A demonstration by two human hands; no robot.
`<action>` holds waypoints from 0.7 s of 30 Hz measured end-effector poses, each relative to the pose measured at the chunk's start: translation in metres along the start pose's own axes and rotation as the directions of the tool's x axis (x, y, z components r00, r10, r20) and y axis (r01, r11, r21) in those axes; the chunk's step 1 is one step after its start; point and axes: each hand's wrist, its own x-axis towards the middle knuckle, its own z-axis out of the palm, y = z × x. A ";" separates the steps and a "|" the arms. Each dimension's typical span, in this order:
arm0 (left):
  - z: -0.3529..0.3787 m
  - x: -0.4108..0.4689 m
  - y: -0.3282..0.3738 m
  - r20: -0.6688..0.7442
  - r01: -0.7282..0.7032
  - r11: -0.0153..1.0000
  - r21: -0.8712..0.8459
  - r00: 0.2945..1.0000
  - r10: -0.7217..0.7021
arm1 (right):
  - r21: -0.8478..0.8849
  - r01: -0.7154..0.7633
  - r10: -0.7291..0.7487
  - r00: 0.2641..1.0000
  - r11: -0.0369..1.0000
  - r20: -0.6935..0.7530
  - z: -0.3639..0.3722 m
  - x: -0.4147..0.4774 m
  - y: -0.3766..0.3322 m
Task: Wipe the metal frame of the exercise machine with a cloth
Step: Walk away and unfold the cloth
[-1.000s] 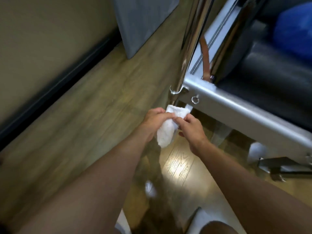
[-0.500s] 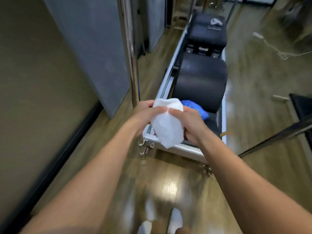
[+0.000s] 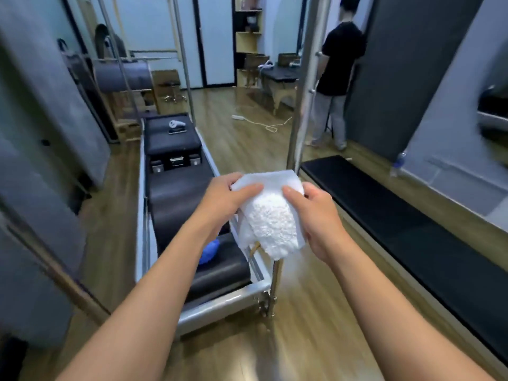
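A white terry cloth [image 3: 270, 215] hangs folded between both my hands, held up in front of me above the machine. My left hand [image 3: 224, 200] pinches its upper left corner, thumb on top. My right hand [image 3: 316, 215] grips its right edge. Below the cloth lies the exercise machine with a silver metal frame [image 3: 220, 305] and black padded carriage [image 3: 176, 207]. A chrome upright pole [image 3: 303, 97] of the frame rises just behind the cloth, and a lower post [image 3: 275, 284] stands at the near right corner. The cloth touches no metal.
A blue object [image 3: 210, 250] lies on the black pad near my left wrist. A long black mat [image 3: 412, 229] runs along the floor at right. A person in a black shirt [image 3: 336, 75] stands at the back right. A white cable [image 3: 264, 123] trails on the wooden floor.
My view has swung up from the frame's lower corner to the whole room. Both hands lifted the cloth away from the frame and now hold it spread wider, further right.
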 end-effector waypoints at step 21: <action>0.304 0.196 0.048 0.080 -0.207 0.974 0.091 0.977 0.200 | -0.373 0.066 -0.188 0.935 0.925 -0.300 -0.310 0.145 -0.037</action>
